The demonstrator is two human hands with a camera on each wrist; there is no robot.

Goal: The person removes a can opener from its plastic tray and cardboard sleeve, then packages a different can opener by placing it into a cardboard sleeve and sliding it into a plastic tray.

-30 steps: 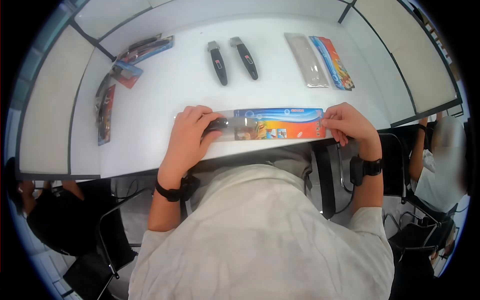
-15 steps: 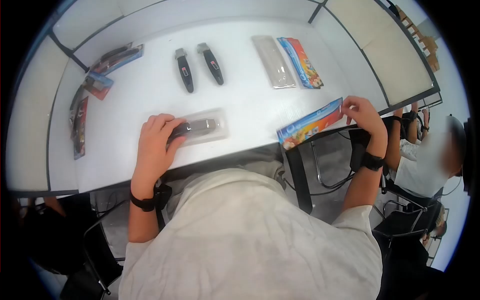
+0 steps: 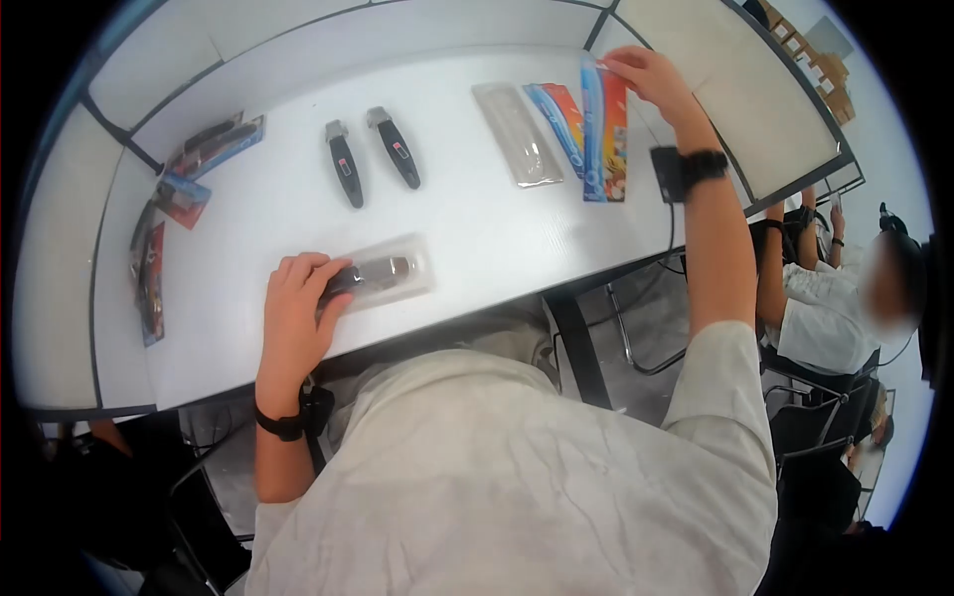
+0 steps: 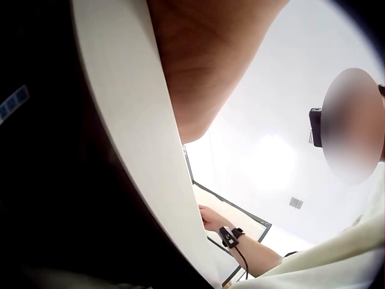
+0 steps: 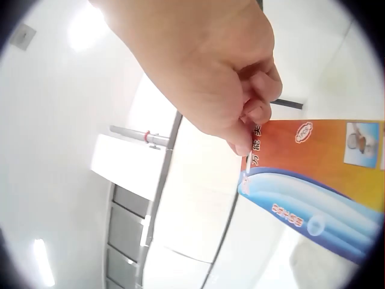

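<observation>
Over the near-left table, my left hand [image 3: 295,305] holds a black-handled tool [image 3: 373,275] in a clear plastic tray [image 3: 421,266], fingers and thumb on either side of the handle. The tool's far end lies under the plastic. At the back right, my right hand [image 3: 651,81] pinches the top end of a blue and orange printed card [image 3: 605,149]. In the right wrist view, thumb and fingers grip one edge of this card [image 5: 313,158], which hangs away from the hand. It overlaps a similar printed card [image 3: 558,121] in the head view.
Two black-handled tools with grey metal heads [image 3: 344,167] lie at the back middle. A plastic tray [image 3: 518,137] lies left of the cards. Several packaged tools [image 3: 152,278] line the left side. Low partition walls [image 3: 740,74] border the table. Another person [image 3: 830,318] sits at right.
My right hand has drawn the printed card off the tray, rightward, then carried it to the other cards at the back right. The left hand stays on the tool and tray. The head view has shifted.
</observation>
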